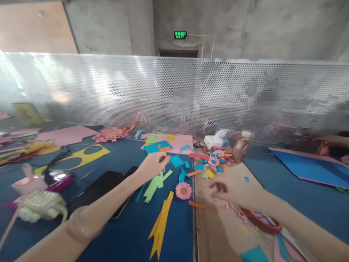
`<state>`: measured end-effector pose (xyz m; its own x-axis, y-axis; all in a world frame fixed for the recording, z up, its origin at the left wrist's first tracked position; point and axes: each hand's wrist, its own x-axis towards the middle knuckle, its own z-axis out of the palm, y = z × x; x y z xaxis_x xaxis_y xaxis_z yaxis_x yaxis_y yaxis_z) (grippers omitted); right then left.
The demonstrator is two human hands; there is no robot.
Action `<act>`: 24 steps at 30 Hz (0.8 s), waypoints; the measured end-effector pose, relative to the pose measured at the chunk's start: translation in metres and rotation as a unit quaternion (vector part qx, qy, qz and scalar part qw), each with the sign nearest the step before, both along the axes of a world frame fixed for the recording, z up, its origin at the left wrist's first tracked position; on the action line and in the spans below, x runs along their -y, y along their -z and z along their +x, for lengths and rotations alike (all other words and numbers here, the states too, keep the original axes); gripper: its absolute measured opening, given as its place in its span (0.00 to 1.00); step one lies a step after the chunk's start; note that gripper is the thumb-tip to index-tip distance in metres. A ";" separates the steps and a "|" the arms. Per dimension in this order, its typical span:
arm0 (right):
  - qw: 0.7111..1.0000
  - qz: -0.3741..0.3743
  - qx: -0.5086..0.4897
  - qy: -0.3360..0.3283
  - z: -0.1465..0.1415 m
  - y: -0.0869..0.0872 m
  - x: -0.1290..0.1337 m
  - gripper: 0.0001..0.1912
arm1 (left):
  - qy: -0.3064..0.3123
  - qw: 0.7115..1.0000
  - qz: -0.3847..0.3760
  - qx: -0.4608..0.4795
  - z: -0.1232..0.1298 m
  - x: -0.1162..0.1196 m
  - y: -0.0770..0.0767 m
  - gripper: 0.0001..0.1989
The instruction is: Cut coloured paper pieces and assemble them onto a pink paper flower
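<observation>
Apparently papercraft is in hand: the left hand, fingers bent, hangs near light-green paper strips, while the blurred right hand curls over brown cardboard — whether either grips anything is unclear. Between them, a pink, orange-centred paper flower lies on the blue tabletop — lifting it would call for a light fingertip pinch.

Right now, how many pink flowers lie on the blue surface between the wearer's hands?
1: the pink flower, orange-centred, just left of the brown board. Another could be hidden.
</observation>
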<state>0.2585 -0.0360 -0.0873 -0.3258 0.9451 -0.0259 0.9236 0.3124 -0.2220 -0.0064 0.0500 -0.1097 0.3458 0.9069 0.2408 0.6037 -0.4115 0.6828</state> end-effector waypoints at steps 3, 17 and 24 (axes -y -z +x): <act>0.994 -0.099 -0.028 -0.049 -0.037 0.013 -0.007 0.09 | 0.006 1.000 0.008 0.015 -0.001 0.001 0.011 0.16; 0.949 -0.233 -0.213 0.028 -0.052 0.006 -0.008 0.09 | 0.052 0.996 -0.046 0.059 -0.014 -0.008 0.017 0.15; 0.833 -0.278 -0.460 0.130 -0.098 0.004 -0.022 0.08 | -0.059 0.998 -0.007 0.033 -0.029 -0.013 0.003 0.15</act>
